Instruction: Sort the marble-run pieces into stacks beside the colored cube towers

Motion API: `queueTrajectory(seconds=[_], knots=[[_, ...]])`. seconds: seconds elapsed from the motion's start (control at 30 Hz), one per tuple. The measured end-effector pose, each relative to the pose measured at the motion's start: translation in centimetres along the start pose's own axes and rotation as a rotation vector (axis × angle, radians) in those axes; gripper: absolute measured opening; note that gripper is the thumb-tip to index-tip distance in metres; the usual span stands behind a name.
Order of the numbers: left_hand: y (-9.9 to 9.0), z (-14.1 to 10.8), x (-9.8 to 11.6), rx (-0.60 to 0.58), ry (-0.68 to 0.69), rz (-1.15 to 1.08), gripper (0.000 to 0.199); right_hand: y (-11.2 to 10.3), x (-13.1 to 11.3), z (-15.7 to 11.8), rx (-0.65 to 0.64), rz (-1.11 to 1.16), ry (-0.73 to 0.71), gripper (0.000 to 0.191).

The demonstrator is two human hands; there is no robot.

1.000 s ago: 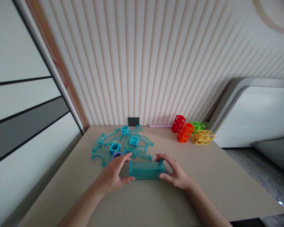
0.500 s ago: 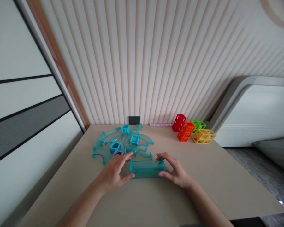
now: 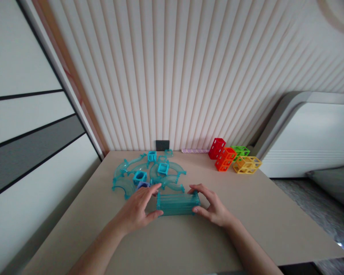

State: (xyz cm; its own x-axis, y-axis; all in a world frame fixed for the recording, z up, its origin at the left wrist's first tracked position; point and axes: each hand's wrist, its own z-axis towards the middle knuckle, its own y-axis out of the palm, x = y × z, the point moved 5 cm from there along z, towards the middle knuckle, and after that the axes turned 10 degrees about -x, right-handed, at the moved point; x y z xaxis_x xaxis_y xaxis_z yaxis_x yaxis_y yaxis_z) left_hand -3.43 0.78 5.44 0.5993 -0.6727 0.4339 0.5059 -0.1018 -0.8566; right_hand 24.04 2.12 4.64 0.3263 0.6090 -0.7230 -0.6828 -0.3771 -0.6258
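Note:
A stack of straight translucent teal track pieces [image 3: 177, 204] lies on the table in front of me. My left hand [image 3: 140, 206] is curved around its left end, the thumb at the near corner and the index finger at the far side. Around the right end, my right hand [image 3: 213, 206] grips with its thumb in front and fingers behind. Some fingertips are hidden behind the stack. Just beyond my left hand sits a purple square block [image 3: 143, 185], partly covered by it.
Curved teal track pieces [image 3: 173, 168] and several blue square blocks [image 3: 140, 177] spread over the table's back left. Red [image 3: 217, 149], orange [image 3: 226, 159], green [image 3: 240, 151] and yellow [image 3: 247, 165] block frames stand back right. A black socket [image 3: 162, 145] is on the ribbed wall.

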Motion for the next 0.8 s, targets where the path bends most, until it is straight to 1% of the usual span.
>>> queueTrajectory(seconds=[0.17, 0.27, 0.43, 0.6, 0.7, 0.8], knots=[[0.1, 0.0, -0.2, -0.004, -0.008, -0.001, 0.071, -0.1, -0.3, 0.2, 0.011, -0.009, -0.003, 0.058], [0.2, 0.1, -0.3, -0.013, -0.008, -0.004, 0.071, -0.2, -0.3, 0.1, 0.009, -0.021, -0.009, 0.06], [0.2, 0.0, -0.3, -0.005, -0.012, 0.002, 0.067, 0.1, 0.2, -0.2, -0.043, -0.064, 0.05, 0.066], [0.3, -0.2, -0.3, -0.001, -0.023, -0.001, 0.065, 0.3, 0.8, -0.3, -0.052, -0.067, 0.089, 0.067], [0.5, -0.2, -0.4, -0.008, -0.026, -0.003, 0.064, 0.6, 1.2, -0.4, -0.094, -0.054, 0.156, 0.075], [0.8, -0.2, -0.6, -0.02, -0.028, -0.01, 0.065, 1.1, 1.7, -0.4, -0.16, -0.025, 0.272, 0.09]])
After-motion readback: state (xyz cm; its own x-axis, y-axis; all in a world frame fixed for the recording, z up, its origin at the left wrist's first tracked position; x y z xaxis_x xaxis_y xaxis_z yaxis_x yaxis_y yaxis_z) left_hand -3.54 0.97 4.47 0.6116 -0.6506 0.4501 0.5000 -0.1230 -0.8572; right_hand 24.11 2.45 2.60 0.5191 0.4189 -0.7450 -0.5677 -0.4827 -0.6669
